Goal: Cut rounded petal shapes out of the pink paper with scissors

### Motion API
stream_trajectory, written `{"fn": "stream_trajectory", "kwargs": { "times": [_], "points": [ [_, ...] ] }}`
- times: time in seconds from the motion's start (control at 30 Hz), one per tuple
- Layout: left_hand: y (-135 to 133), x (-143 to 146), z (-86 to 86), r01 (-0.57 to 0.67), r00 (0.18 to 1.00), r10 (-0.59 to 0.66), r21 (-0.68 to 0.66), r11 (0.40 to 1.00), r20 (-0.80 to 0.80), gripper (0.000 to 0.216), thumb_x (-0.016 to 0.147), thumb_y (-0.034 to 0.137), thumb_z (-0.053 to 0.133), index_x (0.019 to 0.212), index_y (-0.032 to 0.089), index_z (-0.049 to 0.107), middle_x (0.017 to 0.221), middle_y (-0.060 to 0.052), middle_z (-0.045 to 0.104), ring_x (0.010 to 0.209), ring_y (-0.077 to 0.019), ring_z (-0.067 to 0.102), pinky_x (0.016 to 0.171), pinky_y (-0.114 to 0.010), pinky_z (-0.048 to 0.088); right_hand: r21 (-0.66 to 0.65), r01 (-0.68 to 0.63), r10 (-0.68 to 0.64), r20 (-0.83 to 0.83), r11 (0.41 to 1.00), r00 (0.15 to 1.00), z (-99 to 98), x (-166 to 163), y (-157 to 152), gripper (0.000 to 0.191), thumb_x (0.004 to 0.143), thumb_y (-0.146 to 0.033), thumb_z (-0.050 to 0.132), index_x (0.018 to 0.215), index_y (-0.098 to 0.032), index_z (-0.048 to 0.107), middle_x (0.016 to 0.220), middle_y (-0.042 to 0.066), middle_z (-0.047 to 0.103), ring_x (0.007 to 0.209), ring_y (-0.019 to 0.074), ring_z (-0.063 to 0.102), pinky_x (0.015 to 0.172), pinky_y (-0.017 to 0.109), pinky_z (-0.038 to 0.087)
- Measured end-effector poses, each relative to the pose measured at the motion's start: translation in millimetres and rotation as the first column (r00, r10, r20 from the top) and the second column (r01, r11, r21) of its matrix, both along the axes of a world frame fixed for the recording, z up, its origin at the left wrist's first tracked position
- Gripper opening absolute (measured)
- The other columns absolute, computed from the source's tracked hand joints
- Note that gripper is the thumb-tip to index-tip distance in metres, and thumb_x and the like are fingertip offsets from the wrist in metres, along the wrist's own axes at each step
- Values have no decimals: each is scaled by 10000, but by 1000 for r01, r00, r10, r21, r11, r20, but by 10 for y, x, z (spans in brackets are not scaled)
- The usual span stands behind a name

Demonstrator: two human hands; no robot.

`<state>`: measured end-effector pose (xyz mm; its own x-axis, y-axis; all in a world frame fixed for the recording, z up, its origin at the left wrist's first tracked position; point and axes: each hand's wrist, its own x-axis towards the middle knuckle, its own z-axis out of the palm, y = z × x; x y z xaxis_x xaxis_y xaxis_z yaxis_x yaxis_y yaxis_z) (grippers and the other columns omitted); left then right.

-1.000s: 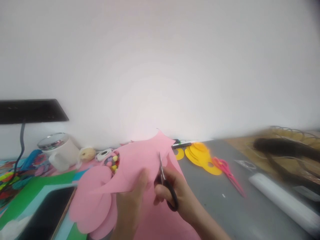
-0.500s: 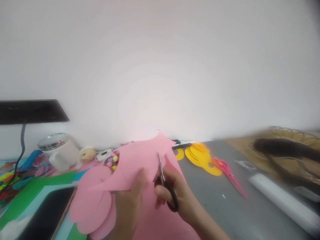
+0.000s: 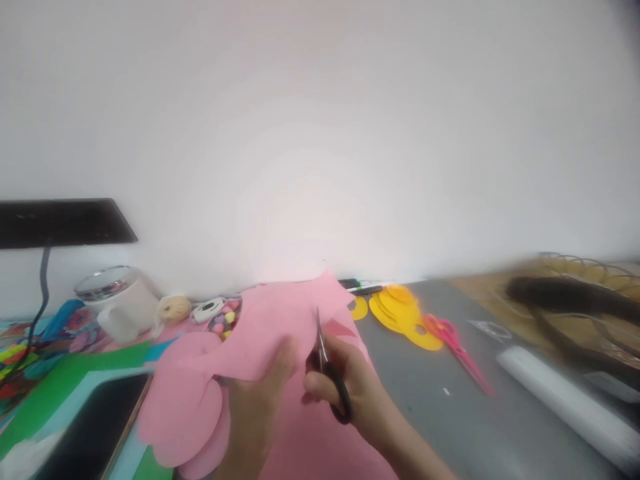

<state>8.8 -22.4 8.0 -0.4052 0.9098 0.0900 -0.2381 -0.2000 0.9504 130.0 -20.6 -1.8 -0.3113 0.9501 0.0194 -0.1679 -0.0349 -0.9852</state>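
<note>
My left hand (image 3: 260,393) pinches a pink paper sheet (image 3: 280,320) and holds it up over the desk, thumb on its near face. My right hand (image 3: 350,383) is wrapped round the black handles of a pair of scissors (image 3: 327,370). The blades point up and sit closed in the pink paper, beside a small cut flap. Pink petal-shaped cutouts (image 3: 183,407) lie under the sheet at the left.
Yellow paper cutouts (image 3: 400,310) and pink-handled scissors (image 3: 457,347) lie on the grey mat at right, with a white roll (image 3: 565,400) and a wire basket (image 3: 585,280). At left are a phone (image 3: 95,433), green paper, a white mug (image 3: 123,303) and a jar of pompoms (image 3: 225,320).
The scissor blades have closed further into the pink paper. The sheet's top edge has dropped and turned a little in my left hand.
</note>
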Motion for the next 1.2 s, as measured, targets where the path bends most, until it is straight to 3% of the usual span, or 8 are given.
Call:
{"fn": "stream_trajectory", "kwargs": {
  "times": [0.17,0.37,0.63,0.73,0.93,1.07,1.2],
  "points": [
    [24,-50,-81,-16,995,13,-33,999,-101,580,559,287,812,1089,181,603,931,-65,669,907,-252,637,678,-313,561,44,-23,26,-64,999,998,8,43,9,367,690,-376,792,800,-166,512,623,-70,433,569,84,350,510,210,286],
    [39,-93,-163,-35,985,24,-63,997,-169,627,577,320,803,1146,179,583,1088,-100,641,1043,-303,593,854,-421,514,35,-34,36,-74,999,997,34,40,6,430,657,-451,807,759,-170,497,591,-78,407,536,77,303,489,213,248],
    [18,-52,-37,-46,982,40,-30,998,-186,442,592,313,779,985,173,631,902,-60,685,876,-240,640,702,-318,555,34,-11,12,-30,999,999,34,31,-2,442,656,-490,787,734,-172,490,587,-72,423,535,84,337,506,222,283],
    [23,-68,-30,27,987,-30,-22,999,-160,406,590,341,770,938,178,640,775,-39,679,753,-227,647,620,-320,560,43,-5,5,4,999,1000,41,28,8,435,657,-492,782,719,-173,493,573,-69,433,528,87,354,498,223,296],
    [44,-128,-111,-4,984,-7,-64,998,-179,594,556,314,792,1099,184,589,830,-48,683,928,-286,638,816,-418,540,24,11,-11,29,1000,1000,50,28,9,417,658,-487,773,691,-172,500,558,-50,498,524,98,438,496,220,349],
    [92,-125,-174,-67,989,65,-14,998,-136,712,525,364,803,1170,203,549,913,-60,682,917,-302,646,783,-441,552,18,-3,3,7,1000,1000,41,30,3,393,660,-475,760,702,-169,517,571,-39,537,545,110,503,514,219,398],
    [128,-121,-194,-92,989,92,3,996,-119,681,509,374,807,1124,194,576,919,-69,673,935,-304,637,764,-425,559,12,-1,1,5,1000,1000,44,23,7,342,661,-416,757,695,-168,524,571,-45,527,540,106,516,512,215,430]
  ]
}}
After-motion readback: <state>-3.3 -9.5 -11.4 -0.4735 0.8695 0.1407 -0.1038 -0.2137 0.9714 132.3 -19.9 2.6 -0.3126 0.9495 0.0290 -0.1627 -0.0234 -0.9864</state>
